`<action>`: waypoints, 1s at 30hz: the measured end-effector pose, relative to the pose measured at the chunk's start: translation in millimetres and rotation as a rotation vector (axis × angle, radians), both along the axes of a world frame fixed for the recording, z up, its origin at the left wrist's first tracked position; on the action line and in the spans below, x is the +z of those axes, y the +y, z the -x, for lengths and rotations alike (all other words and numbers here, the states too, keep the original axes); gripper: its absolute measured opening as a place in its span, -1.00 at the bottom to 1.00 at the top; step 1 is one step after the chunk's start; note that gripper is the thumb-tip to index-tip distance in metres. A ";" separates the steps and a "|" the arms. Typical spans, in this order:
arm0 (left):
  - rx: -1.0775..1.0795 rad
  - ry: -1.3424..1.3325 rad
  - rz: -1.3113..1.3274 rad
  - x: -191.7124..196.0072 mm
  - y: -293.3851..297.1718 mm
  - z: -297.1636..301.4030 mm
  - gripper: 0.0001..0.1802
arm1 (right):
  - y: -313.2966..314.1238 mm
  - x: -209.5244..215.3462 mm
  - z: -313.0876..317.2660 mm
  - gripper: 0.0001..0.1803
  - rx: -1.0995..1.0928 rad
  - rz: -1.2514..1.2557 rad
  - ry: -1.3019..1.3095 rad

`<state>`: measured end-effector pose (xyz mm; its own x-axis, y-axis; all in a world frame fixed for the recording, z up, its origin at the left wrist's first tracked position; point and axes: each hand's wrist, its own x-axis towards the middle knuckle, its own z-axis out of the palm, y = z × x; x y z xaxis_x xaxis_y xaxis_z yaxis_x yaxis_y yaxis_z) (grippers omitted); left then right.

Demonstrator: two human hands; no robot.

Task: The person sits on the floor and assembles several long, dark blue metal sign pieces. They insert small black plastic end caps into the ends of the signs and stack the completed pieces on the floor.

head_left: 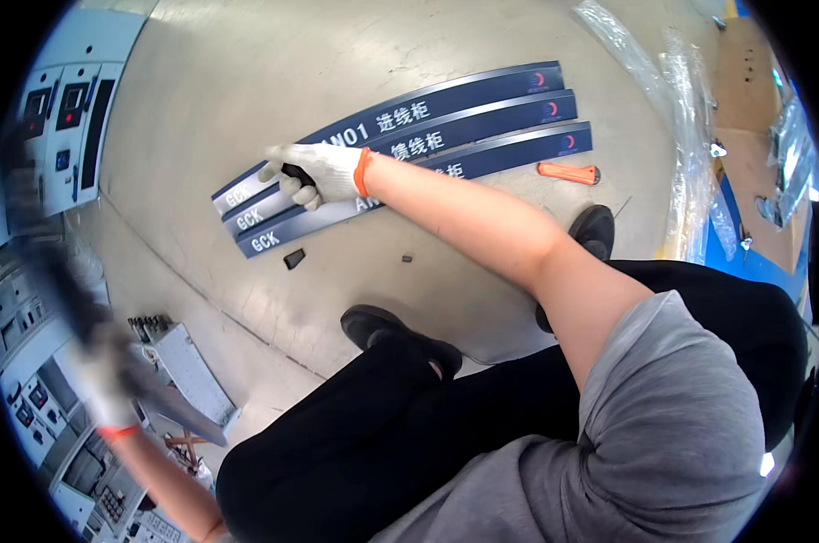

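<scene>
Beneath the gloved right hand, three dark lettered strips lie side by side, perhaps so every face shows. Its fingers curl partway round a small black piece, probably for control. Well apart, the blurred left hand seems closed on a long dark strip; right of the right wrist, an orange cutter lies, likely for easy reach

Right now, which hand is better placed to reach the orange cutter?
Probably the right hand: it's nearer the orange cutter, over the blue panels, while the blurred left hand grips a long dark strip farther off.
</scene>
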<state>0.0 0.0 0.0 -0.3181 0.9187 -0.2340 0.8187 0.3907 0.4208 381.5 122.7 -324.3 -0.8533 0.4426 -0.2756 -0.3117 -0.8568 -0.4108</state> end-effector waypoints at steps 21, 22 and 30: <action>0.053 -0.036 -0.171 -245.5 -119.6 -179.1 -0.36 | 2.2 66.0 -11.2 -0.52 -0.043 -1.238 -0.464; 0.067 -0.044 -0.155 -249.0 -118.7 -181.4 -0.37 | 2.1 72.7 -11.1 -0.52 0.007 -1.228 -0.528; 0.008 0.023 -0.193 -268.7 -126.2 -181.7 -0.31 | -13.5 89.8 -19.3 -0.49 0.080 -1.241 -0.729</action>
